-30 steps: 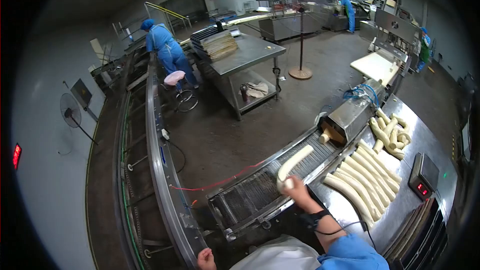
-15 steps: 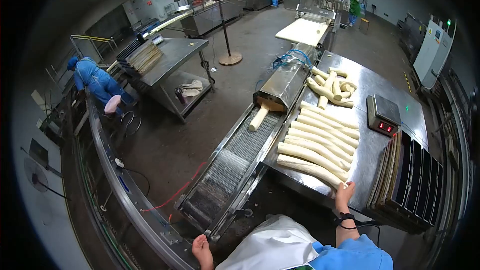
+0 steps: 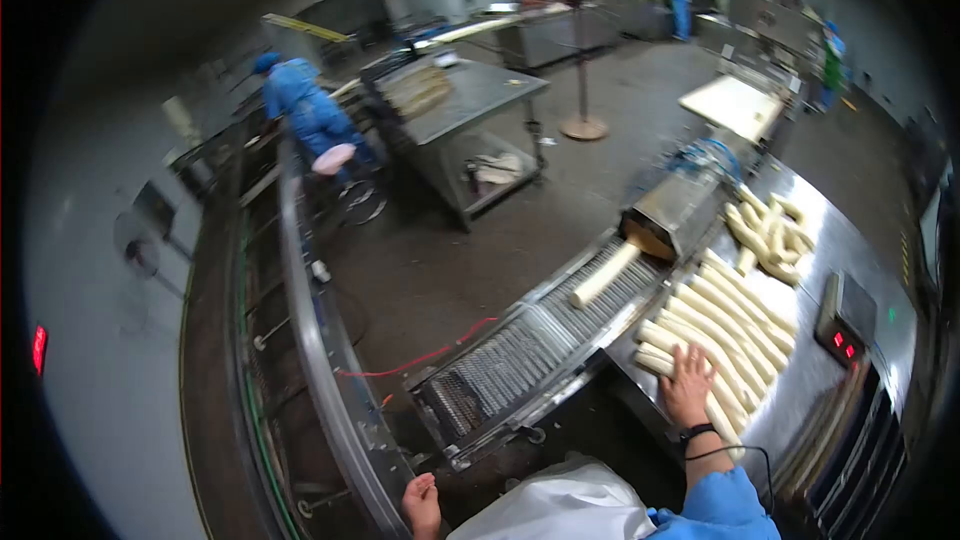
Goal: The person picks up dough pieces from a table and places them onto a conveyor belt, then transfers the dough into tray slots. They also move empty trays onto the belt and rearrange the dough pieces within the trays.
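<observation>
Several long pale dough rolls (image 3: 735, 340) lie side by side on the steel table. My right hand (image 3: 687, 380) rests flat on the nearest ones, towards their left end, with its fingers spread. It partly hides the rolls beneath it. My left hand (image 3: 422, 502) is low at the front, its fingers loosely curled and nothing visible in them. Close by is the near end of a mesh conveyor (image 3: 490, 380), apart from the hand. On this belt, another dough roll (image 3: 605, 277) sticks out of a metal housing (image 3: 680, 205).
A heap of dough pieces (image 3: 770, 230) lies at the table's far end. A scale (image 3: 846, 318) with red digits stands right, beside stacked dark trays (image 3: 850, 440). A curved metal rail (image 3: 310, 330) runs along my left. One person in blue (image 3: 310, 110) bends over far left.
The view has turned left, shifting the scene rightwards. My right hand has gone from the right end of the nearest dough roll to the rolls' left part and spread its fingers.
</observation>
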Tool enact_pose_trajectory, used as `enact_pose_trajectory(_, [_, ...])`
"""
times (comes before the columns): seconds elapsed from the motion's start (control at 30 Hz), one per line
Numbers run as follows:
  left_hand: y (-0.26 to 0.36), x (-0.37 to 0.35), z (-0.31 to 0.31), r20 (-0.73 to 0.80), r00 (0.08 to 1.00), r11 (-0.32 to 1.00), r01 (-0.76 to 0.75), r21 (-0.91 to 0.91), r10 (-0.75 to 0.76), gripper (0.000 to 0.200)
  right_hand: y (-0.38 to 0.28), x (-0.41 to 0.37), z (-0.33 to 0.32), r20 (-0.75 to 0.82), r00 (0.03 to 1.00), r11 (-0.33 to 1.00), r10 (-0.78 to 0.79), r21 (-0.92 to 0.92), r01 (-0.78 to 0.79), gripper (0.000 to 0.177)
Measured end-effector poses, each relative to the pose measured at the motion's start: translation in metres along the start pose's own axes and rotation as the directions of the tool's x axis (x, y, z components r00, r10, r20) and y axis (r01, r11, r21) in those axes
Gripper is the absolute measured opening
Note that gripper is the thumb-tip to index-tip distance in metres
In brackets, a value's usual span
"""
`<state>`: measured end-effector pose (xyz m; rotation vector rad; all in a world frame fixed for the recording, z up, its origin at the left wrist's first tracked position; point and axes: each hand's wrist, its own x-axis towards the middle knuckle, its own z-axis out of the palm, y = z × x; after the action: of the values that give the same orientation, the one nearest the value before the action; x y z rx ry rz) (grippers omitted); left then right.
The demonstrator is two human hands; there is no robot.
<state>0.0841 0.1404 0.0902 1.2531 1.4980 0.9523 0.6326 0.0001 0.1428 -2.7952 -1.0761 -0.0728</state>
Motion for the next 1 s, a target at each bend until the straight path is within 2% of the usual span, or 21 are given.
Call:
enact_pose_trajectory(0.13, [-0.011,-0.03,-0.008,-0.115,0.993,1.0,0.018,0.004,-0.018,0.022,0.003,0.02,-0.014,0.06,0.996,0.997,-0.07,-0.01,0.071,0.086])
enact_pose_trajectory(0.3, [-0.015,-0.056,-0.005,-0.224,0.973,0.994,0.029,-0.108,-0.053,0.022,-0.006,0.041,-0.019,0.155,0.987,0.999,0.032,-0.026,-0.028,0.095])
enact_pose_trajectory(0.37, [-0.012,-0.059,-0.002,-0.217,0.976,1.0,-0.017,0.02,0.021,0.02,-0.013,0.052,-0.021,0.178,0.979,0.994,0.097,-0.063,-0.087,0.097])
enact_pose_trajectory(0.4, [-0.008,-0.061,0.001,-0.239,0.971,1.0,-0.011,0.009,0.013,0.02,-0.014,0.058,-0.018,0.186,0.975,0.99,0.124,-0.09,-0.109,0.099])
enact_pose_trajectory(0.43, [0.0,-0.063,0.003,-0.218,0.976,0.999,-0.008,0.035,0.015,0.021,-0.017,0.062,-0.018,0.184,0.978,0.992,0.101,-0.09,-0.086,0.099])
enact_pose_trajectory(0.5, [0.016,-0.063,0.006,-0.214,0.977,0.999,-0.002,0.053,0.014,0.021,-0.022,0.067,-0.019,0.199,0.963,0.982,0.181,-0.099,-0.164,0.101])
enact_pose_trajectory(0.63, [0.036,-0.059,0.015,-0.2,0.98,0.996,0.016,0.091,0.002,0.02,-0.013,0.07,-0.01,0.227,0.965,0.99,0.132,-0.074,-0.118,0.107])
enact_pose_trajectory(0.77, [0.026,-0.042,0.022,-0.121,0.992,0.997,-0.014,0.072,0.023,0.021,0.031,0.042,-0.011,0.245,0.965,0.995,-0.09,-0.023,0.099,0.107])
enact_pose_trajectory(0.83, [0.018,-0.032,0.024,-0.099,0.993,0.998,-0.057,0.04,0.061,0.021,0.032,0.019,-0.037,0.36,0.932,0.999,0.038,-0.036,-0.027,0.108])
enact_pose_trajectory(0.87, [0.016,-0.027,0.026,-0.077,0.993,0.996,-0.094,0.011,0.095,0.021,0.032,0.0,-0.048,0.24,0.97,0.991,0.032,-0.137,0.002,0.102])
enact_pose_trajectory(0.9, [0.014,-0.023,0.027,-0.073,0.993,0.995,-0.098,0.006,0.098,0.021,0.058,-0.017,-0.049,0.224,0.969,0.986,-0.102,-0.105,0.128,0.089])
enact_pose_trajectory(0.97, [0.016,-0.013,0.03,-0.038,0.997,0.995,-0.058,0.086,0.062,0.022,0.087,-0.037,-0.038,0.297,0.954,0.991,-0.038,-0.11,0.074,0.1])
enact_pose_trajectory(1.0, [0.017,-0.009,0.031,-0.033,0.997,0.995,-0.063,0.078,0.066,0.022,0.09,-0.048,-0.044,0.281,0.959,0.992,-0.029,-0.108,0.061,0.101])
